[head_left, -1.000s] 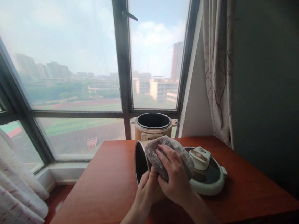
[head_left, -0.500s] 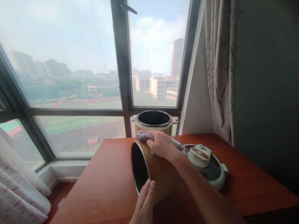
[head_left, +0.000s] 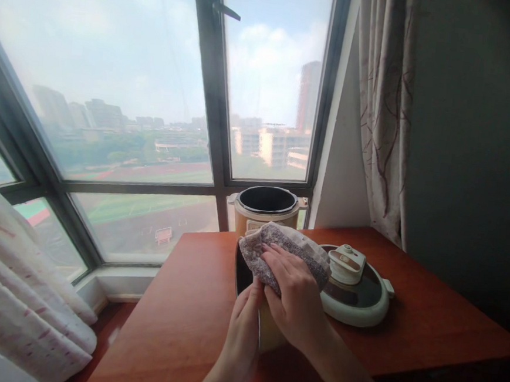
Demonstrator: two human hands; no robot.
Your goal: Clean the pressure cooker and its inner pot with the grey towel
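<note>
A gold inner pot with a dark inside is tipped on its side above the table, its mouth facing left. My left hand grips the pot's rim, thumb outside and fingers reaching toward the dark interior. Under my right hand a grey-purple cloth is pressed against the pot's outer wall near the rim; the fingers lie over the cloth, holding it. The cloth hides much of the pot's upper side and part of its mouth.
Behind the pot stands the cooker body, its top uncovered. A round lid with a white handle lies on the wooden table to the right. A large window rises beyond the table, with curtains beside it.
My right hand has slid the cloth toward me, down the pot's side near my left hand. The cloth is now spread wider. My left hand stays on the rim.
</note>
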